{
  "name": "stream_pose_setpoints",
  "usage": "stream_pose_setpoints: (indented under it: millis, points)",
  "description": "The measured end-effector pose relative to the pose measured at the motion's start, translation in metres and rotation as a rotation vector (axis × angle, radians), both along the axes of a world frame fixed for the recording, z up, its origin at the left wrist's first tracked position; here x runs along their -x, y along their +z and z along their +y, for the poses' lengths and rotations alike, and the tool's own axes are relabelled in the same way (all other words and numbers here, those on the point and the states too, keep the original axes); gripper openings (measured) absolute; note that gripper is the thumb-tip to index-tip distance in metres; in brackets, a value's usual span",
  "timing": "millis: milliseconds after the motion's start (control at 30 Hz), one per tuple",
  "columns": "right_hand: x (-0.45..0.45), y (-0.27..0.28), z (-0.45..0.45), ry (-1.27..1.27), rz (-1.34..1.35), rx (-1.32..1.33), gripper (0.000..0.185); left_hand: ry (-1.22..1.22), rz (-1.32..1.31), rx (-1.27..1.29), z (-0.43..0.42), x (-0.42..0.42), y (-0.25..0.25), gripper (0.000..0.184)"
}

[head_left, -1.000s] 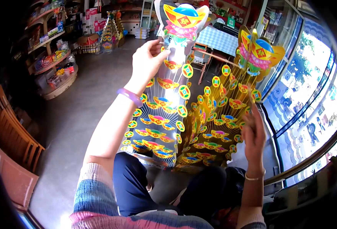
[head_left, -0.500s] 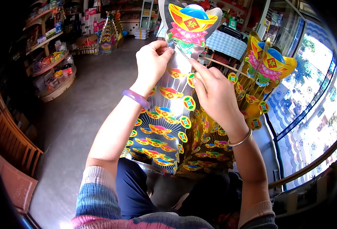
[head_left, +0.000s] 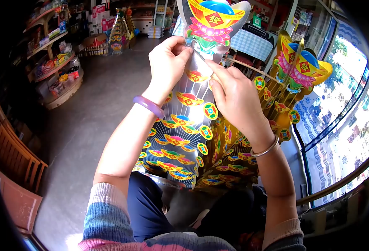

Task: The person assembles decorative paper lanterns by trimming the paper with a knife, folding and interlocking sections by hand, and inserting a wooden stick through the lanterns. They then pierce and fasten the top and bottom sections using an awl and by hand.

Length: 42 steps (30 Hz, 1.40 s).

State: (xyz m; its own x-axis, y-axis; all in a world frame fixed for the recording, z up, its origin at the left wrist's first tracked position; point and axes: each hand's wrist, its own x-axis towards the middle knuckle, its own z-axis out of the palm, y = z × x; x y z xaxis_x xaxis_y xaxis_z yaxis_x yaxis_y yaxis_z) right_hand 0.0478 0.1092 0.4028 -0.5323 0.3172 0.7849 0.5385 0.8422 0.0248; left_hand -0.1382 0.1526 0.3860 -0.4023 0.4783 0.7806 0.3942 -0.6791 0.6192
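Note:
A tall silver cardboard panel (head_left: pixel 188 111), printed with gold ingots and coins, stands upright before me. Its wider top bears an ingot-and-lotus picture (head_left: pixel 213 25). At the narrow neck below the lotus, my left hand (head_left: pixel 170 62) is closed in a pinch by the left edge, a bit of blue at its fingertips. A thin dark strip (head_left: pixel 198 54) slants across the neck from those fingertips to my right hand (head_left: pixel 236 94), whose forefinger and thumb close on its lower end. The strip's exact kind is unclear. A matching gold panel (head_left: pixel 226 144) joins on the right.
Another ingot-and-lotus top (head_left: pixel 301 67) rises at the right, beside a bright patterned window (head_left: pixel 339 113). Behind stands a table with a checked blue cloth (head_left: pixel 251 44). Goods fill the shelves (head_left: pixel 55 65) at left, and a similar decorated tower (head_left: pixel 119 33) stands farther back.
The silver panel's top sits slightly higher and farther right in view. Both hands stay at the neck, the right one shifted slightly; the thin strip still spans between them.

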Motion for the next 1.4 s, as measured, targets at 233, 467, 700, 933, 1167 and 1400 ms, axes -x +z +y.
stream_pose_setpoints:
  millis: [233,467,700,933,1167,1400]
  points:
    - [0.0,-0.002,0.006,0.009,0.001,-0.042,0.033,0.0,-0.012,-0.01,-0.001,-0.001,0.0,0.017]
    - [0.0,-0.002,0.005,0.008,-0.009,-0.024,0.032,-0.001,-0.004,-0.01,0.0,0.001,-0.002,0.019]
    - [0.002,0.002,0.002,-0.021,-0.03,-0.013,0.032,0.016,0.006,0.012,-0.002,0.001,-0.001,0.021]
    - [0.002,0.007,0.001,-0.025,-0.021,-0.038,0.029,0.079,0.058,0.023,-0.007,0.0,0.001,0.023]
    - [0.003,0.016,-0.001,-0.077,-0.085,-0.085,0.029,0.162,0.112,-0.004,-0.008,-0.003,0.0,0.024]
    - [0.004,0.018,0.001,-0.081,-0.103,-0.11,0.028,0.18,0.131,-0.022,-0.006,-0.001,0.0,0.023]
